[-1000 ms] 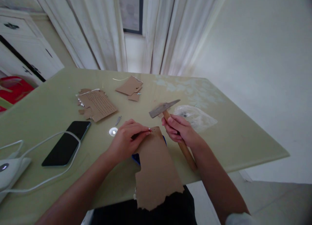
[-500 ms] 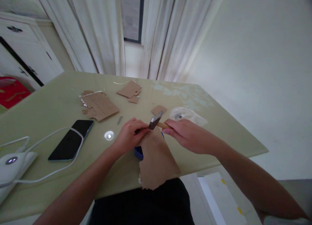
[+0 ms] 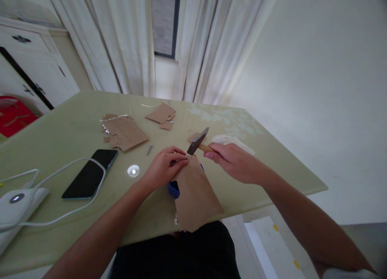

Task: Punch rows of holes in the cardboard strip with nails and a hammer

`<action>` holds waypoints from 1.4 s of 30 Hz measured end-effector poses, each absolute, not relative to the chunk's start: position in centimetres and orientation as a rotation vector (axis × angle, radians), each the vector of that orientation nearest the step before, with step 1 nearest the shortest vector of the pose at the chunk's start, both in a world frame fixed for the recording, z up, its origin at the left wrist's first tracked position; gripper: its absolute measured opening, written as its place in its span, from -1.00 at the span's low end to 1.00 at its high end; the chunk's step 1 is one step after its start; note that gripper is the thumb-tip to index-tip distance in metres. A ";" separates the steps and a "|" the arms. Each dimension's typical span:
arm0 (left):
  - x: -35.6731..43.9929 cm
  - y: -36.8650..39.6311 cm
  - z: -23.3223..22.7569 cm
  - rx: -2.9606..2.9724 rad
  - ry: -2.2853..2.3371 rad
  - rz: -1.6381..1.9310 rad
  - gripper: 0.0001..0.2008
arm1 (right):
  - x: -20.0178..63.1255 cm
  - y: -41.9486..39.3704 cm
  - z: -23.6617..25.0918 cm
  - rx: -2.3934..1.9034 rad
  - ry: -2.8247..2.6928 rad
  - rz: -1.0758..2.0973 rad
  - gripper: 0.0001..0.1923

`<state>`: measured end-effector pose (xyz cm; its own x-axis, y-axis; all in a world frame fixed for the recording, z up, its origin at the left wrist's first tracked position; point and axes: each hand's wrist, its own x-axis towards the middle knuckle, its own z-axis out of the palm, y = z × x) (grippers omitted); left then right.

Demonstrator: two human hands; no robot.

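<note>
So the cardboard point(image 3: 198, 194) is lying across some blue thing point(image 3: 173, 190) at the near edge of the counter point(image 3: 75, 117), torn end hanging over, probably so the holey end's propped up. Left hand point(image 3: 166, 166) is at that end, fingers bunched nearly together, likely steadying it; can't tell if something tiny's pinched there. Right hand point(image 3: 226, 160) is wrapped round the hammer point(image 3: 198, 141), its head just beside the left fingertips.
</note>
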<state>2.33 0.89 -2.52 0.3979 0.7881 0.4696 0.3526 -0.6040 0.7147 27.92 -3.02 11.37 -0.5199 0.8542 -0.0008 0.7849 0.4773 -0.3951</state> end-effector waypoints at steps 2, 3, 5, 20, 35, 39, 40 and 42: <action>2.4 0.9 -2.5 2.127 0.984 1.106 -0.77 | 28.2 -3.1 11.8 -1.380 -2.418 0.538 -0.62; 2.4 0.8 -2.5 2.123 0.988 1.097 -0.77 | 28.2 -3.2 11.8 -1.367 -2.373 0.555 -0.61; 2.3 0.8 -2.3 2.121 0.991 1.081 -0.79 | 28.1 -3.2 11.4 -1.371 -2.350 0.584 -0.62; 2.3 0.2 -1.8 2.046 1.027 1.074 -0.55 | 27.4 -2.6 8.9 -1.471 -2.484 0.687 -0.66; 1.5 0.1 -2.1 1.881 1.009 0.910 -0.46 | 28.0 4.0 1.5 -0.803 -1.133 1.674 -0.55; 0.9 0.0 -1.6 1.842 0.990 0.815 -0.56 | 28.3 5.4 -2.3 -0.735 -0.941 1.792 -0.57; 0.7 0.0 -1.5 1.856 0.996 0.815 -0.57 | 28.4 5.4 -2.8 -0.737 -0.924 1.810 -0.57; 0.3 0.2 -1.3 1.897 1.011 0.835 -0.58 | 28.7 5.2 -3.2 -0.742 -0.917 1.836 -0.57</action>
<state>0.26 0.16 -1.32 0.4600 0.8711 0.1722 0.3338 -0.3493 0.8755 28.72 5.17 -3.17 -0.3919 0.9138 -0.1063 -0.4641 -0.2962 -0.8348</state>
